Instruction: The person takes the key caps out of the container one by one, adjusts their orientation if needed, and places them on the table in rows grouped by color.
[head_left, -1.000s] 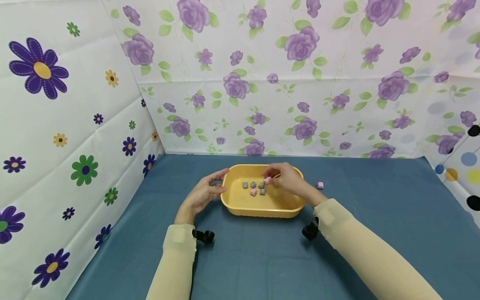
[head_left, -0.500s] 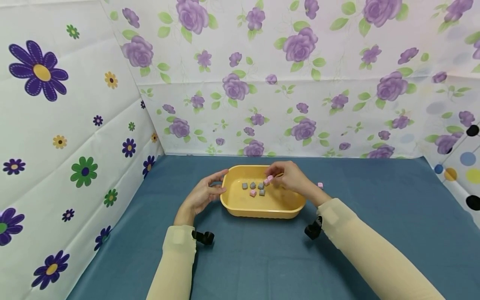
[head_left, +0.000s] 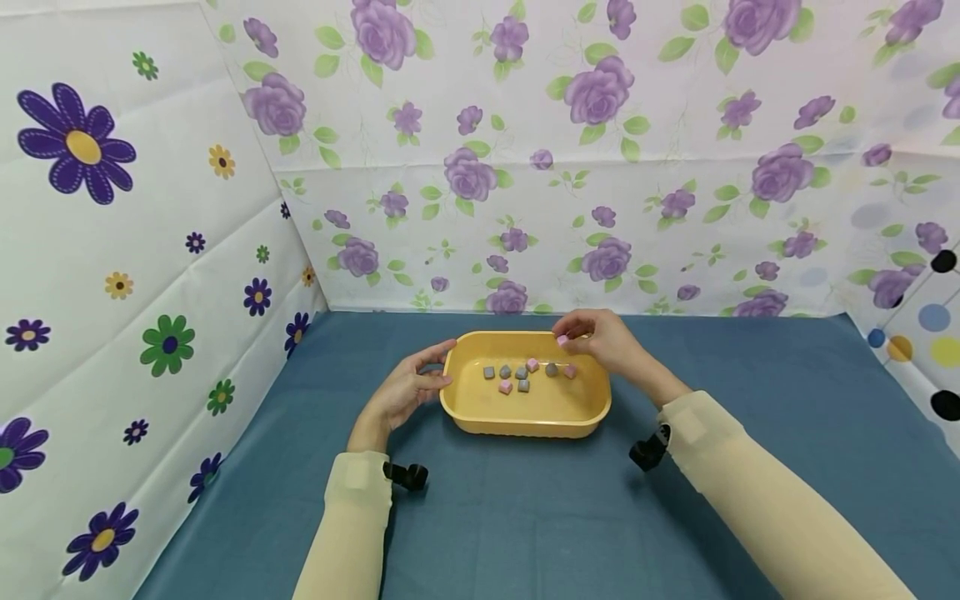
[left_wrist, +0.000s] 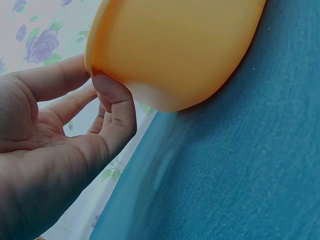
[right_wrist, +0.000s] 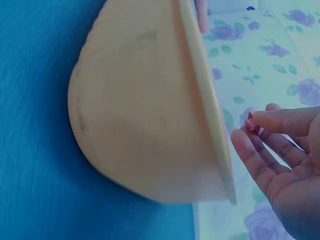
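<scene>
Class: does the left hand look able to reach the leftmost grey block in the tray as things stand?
Probably yes: the left hand grips the tray and would likely need to let go, but no other block lies between it and the grey block.

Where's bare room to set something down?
In the tray: front right, between the cubes and near rim. On the cloth: between the wrist cameras, this side of the tray. Crowded: mid tray, with cubes; its far right corner, under the right hand.
</scene>
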